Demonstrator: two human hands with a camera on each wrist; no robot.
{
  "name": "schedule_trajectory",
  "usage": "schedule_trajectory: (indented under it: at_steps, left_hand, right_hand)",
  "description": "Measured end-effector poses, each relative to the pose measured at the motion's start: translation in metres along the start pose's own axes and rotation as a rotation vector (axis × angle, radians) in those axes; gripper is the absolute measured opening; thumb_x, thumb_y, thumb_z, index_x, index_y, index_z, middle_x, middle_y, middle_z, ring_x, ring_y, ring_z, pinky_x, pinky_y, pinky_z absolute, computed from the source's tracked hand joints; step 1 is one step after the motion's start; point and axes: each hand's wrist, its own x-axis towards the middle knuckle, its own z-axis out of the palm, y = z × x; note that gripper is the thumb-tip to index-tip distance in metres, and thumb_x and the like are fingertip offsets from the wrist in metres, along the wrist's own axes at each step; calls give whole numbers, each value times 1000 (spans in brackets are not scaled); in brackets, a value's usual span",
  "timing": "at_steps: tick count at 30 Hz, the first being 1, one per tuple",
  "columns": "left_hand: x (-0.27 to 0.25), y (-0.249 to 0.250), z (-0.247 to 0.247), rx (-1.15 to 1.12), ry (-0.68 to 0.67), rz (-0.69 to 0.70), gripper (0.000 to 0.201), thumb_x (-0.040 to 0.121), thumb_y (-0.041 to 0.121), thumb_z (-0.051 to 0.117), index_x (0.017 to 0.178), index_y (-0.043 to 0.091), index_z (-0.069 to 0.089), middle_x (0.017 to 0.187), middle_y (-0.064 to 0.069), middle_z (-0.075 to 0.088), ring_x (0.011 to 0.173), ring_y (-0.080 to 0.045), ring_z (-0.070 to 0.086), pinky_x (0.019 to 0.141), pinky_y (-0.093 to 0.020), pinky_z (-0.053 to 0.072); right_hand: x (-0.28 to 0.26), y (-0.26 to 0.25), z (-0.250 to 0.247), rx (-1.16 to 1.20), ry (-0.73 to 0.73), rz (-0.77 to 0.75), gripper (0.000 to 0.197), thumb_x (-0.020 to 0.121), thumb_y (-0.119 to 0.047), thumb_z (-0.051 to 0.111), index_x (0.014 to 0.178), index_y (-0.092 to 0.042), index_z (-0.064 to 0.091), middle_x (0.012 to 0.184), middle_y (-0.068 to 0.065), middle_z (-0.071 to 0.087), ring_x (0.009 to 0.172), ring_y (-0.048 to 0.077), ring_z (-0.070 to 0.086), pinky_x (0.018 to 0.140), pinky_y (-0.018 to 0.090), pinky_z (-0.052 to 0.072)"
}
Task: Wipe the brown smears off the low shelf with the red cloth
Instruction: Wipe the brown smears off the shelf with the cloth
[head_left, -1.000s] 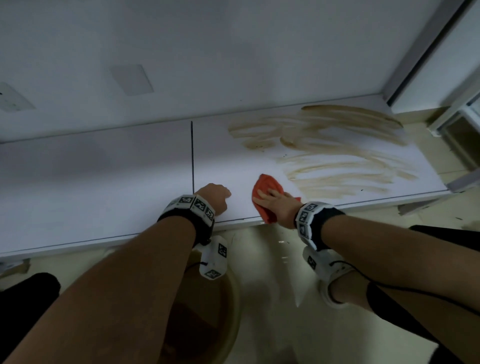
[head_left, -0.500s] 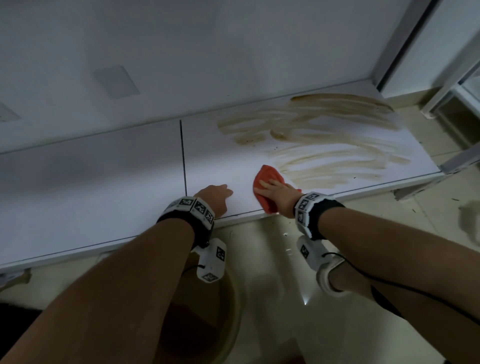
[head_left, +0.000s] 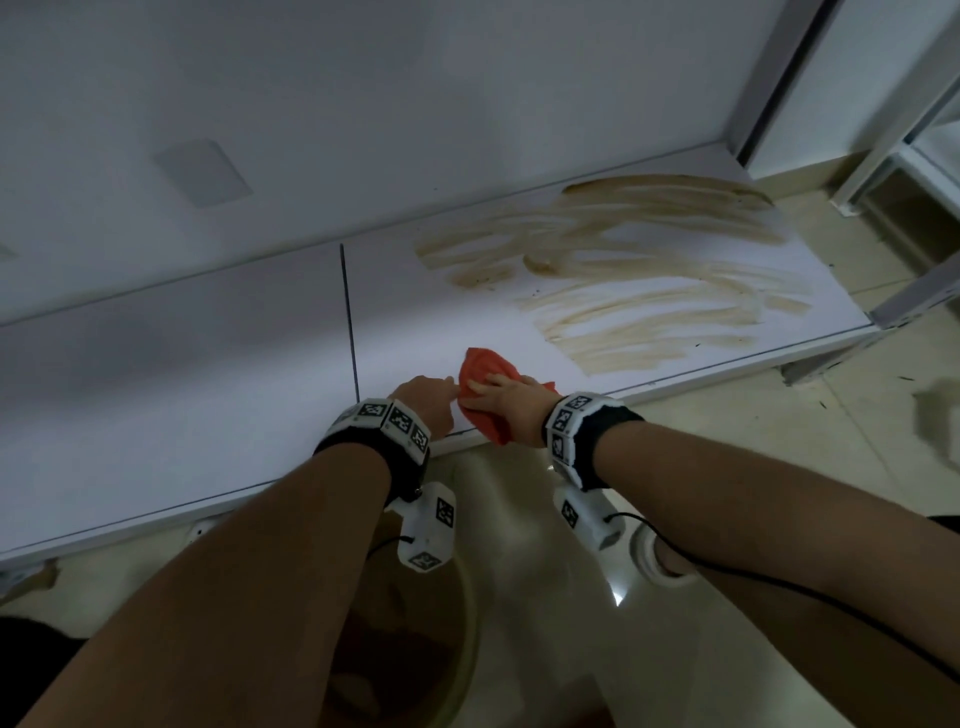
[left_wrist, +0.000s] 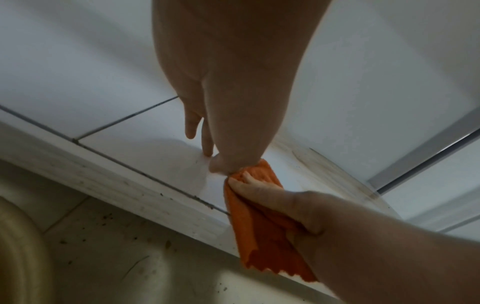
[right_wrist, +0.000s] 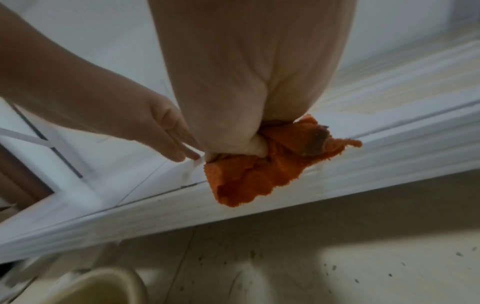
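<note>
**Cloth pulled back to front edge, smears untouched**

Head: right hand (head_left: 501, 402) lies on the cloth (head_left: 485, 376) at the shelf's (head_left: 182, 338) front edge, just right of the panel seam (head_left: 349, 317). Over the last second the cloth slid left along that edge, away from the smears (head_left: 649, 280), and now meets the left hand (head_left: 428, 397). Smears cover the shelf's right end, front to back, apparently all still there. My read: wiping proper hasn't begun; this looks like a regrip or refold.

Left wrist: left hand's fingers (left_wrist: 193, 127) are nearly straight, tips on the shelf, holding nothing. The thumb end touches the cloth's top; no pinch that I can see. Right hand's fingers curl over the cloth, whose lower end hangs over the front edge.

Right wrist: right hand bunches the cloth (right_wrist: 259, 176), thumb wrapped round the wad. A brown patch (right_wrist: 317, 142) on the cloth, so it's already soiled. A beige tub rim (right_wrist: 103, 279) sits on the floor below.

Next, I'd guess: sweep right across the smears using a clean face.
</note>
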Motion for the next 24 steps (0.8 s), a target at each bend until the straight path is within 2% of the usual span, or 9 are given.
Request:
schedule_trajectory:
  at_steps: [4,6,8,11,16,20,24]
  left_hand:
    - [2,1,-2,58,-40,-4,55,96,6,34,150,14,26,158,-5,21,141,-23,30,116,-33,28]
    - [3,1,-4,63,-43,-1,55,97,6,31,151,15,23,159,-3,18,144,-22,25,118,-32,23]
    - [5,1,-5,50,-42,-6,53,98,6,30,150,15,25,158,-4,20,144,-22,24,118,-32,22]
    - [9,3,-4,52,-34,-20,49,97,7,32,146,13,34,154,-6,30,140,-23,31,116,-33,28]
    - [14,6,-3,13,-5,-62,41,91,6,40,129,10,55,135,-7,54,124,-24,50,105,-32,43]
    - [15,9,-3,10,16,-76,39,91,8,41,126,12,58,131,-6,57,121,-23,53,102,-31,45]
    - [20,5,-3,3,31,-71,42,92,8,41,131,14,55,139,-5,51,127,-23,48,107,-32,41]
  right_hand:
    - [-9,26,-6,48,64,80,79,88,-6,58,151,-30,15,160,-3,2,148,22,3,119,49,15]
    - [-21,46,-7,74,58,145,80,89,-4,55,151,-30,12,160,-3,-1,148,21,2,119,48,13]
    - [-37,61,-5,96,48,200,79,90,-4,53,151,-30,10,160,-3,-2,148,21,1,119,46,13]
    - [-55,64,6,103,55,228,75,92,-7,50,151,-29,9,160,-3,-2,148,22,0,118,46,13]
    - [-46,31,14,64,14,114,72,94,-10,52,151,-31,13,160,-5,1,148,21,-1,119,49,9]
    - [-19,18,3,17,-1,54,77,90,-10,58,150,-31,15,160,-6,3,148,21,2,118,49,13]
    - [-16,40,-3,63,30,93,80,88,-5,59,150,-31,15,160,-4,2,148,22,2,118,50,14]
